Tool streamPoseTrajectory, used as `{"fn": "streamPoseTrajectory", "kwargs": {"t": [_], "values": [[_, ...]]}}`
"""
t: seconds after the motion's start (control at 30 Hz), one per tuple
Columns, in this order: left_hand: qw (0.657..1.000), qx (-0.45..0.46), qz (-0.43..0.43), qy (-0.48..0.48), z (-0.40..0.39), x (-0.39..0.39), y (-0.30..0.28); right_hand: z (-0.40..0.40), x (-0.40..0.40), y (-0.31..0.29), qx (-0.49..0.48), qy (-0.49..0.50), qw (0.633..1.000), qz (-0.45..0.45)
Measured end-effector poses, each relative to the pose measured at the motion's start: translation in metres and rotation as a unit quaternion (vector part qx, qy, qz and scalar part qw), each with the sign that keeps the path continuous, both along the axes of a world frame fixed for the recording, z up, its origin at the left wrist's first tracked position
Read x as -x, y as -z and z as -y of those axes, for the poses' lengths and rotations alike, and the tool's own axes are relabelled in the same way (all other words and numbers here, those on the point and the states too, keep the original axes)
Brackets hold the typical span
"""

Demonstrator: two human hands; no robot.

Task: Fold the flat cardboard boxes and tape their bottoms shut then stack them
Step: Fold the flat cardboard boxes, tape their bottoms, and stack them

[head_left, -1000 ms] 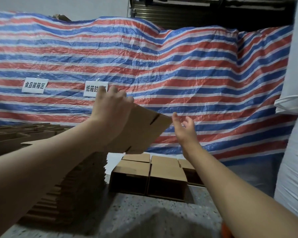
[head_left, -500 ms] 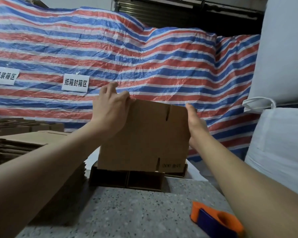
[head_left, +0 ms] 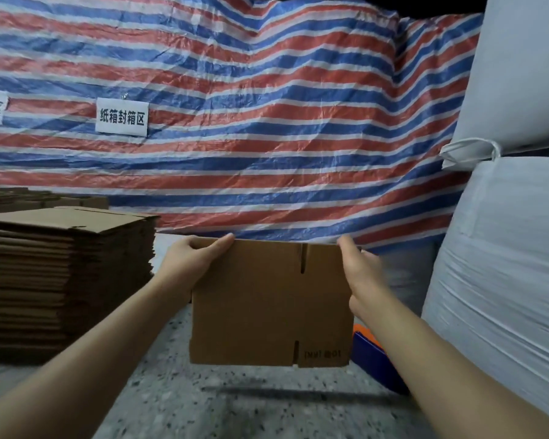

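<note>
Brown cardboard, a flat unfolded box (head_left: 270, 302), is held upright above the speckled table (head_left: 235, 407). The left hand (head_left: 192, 259) pinches its top left corner; the right hand (head_left: 360, 274) curls round its right edge. Left of the box stands a tall stack of flat boxes (head_left: 67, 280); an orange tape dispenser (head_left: 371, 353) lies just right. Judging by this, folding has not begun, and taping and stacking remain.

Single head-worn view, facing forward and slightly down, close above the speckled grey floor (head_left: 235, 403). The striped red-white-blue tarpaulin (head_left: 267, 137) fills the far field; both forearms enter from the near edge.
</note>
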State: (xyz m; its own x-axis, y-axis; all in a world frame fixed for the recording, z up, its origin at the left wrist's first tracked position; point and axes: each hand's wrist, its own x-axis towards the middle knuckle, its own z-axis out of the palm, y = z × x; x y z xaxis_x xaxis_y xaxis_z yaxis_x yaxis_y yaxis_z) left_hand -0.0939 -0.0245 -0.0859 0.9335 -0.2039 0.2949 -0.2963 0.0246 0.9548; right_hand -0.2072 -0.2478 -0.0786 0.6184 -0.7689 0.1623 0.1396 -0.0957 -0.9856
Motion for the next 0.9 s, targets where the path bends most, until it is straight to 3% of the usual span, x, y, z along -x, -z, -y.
{"fn": "streamPoseTrajectory", "kwargs": {"t": [0.2,0.43,0.73,0.9], "values": [[0.998,-0.022,-0.062,0.023,-0.002,-0.004,0.045,-0.005,0.004,0.05,-0.011,-0.01,1.0,-0.01],[0.987,-0.109,-0.052,0.106,-0.015,-0.007,0.023,-0.003,-0.003,0.046,-0.06,-0.026,0.998,-0.006],[0.984,-0.06,-0.142,0.089,-0.004,0.006,0.016,-0.006,-0.009,0.057,-0.026,-0.024,0.999,0.021],[0.986,0.002,-0.16,0.055,0.008,0.019,0.006,0.005,-0.006,0.049,0.024,-0.153,0.986,0.068]]}}
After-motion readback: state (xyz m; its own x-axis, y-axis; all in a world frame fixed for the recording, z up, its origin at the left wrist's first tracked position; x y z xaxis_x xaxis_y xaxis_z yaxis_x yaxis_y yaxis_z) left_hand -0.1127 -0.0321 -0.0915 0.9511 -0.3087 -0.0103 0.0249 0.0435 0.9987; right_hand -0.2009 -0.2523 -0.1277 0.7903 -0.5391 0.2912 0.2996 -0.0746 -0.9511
